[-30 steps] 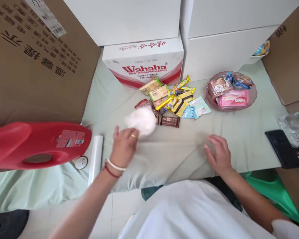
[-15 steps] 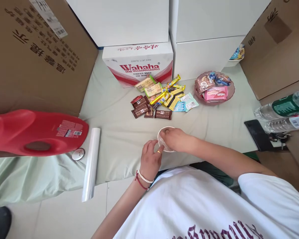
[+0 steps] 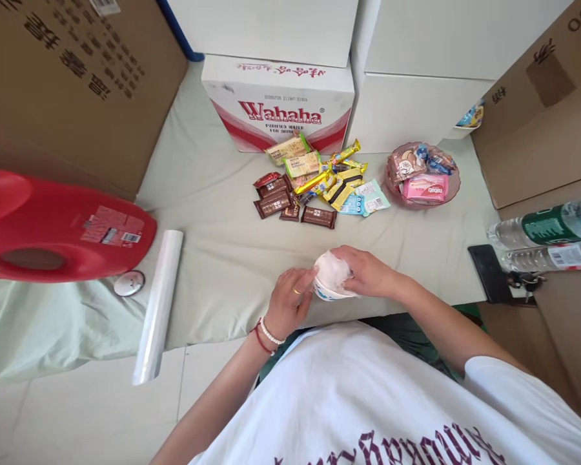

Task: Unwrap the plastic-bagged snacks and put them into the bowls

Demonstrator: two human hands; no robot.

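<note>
A small white paper bowl (image 3: 330, 283) covered with crumpled clear film sits near the front edge of the pale green cloth (image 3: 223, 258). My left hand (image 3: 285, 303) pinches the bowl's left side, fingers closed on it. My right hand (image 3: 365, 271) grips its right side and top, fingers curled over the film. Beyond the bowl lies a pile of wrapped snack bars and chocolates (image 3: 319, 190).
A roll of clear film (image 3: 157, 303) lies at left beside a red jug (image 3: 53, 226) and a small white disc (image 3: 128, 283). A pink dish of snacks (image 3: 423, 177) stands back right. Water bottles (image 3: 547, 236) and a black phone (image 3: 487, 271) are at right. Cardboard and white boxes (image 3: 275, 97) ring the cloth.
My left hand brought the white bowl from beside the snack pile to the front edge. My right hand came over and joined it, and both now hold the film-covered bowl.
</note>
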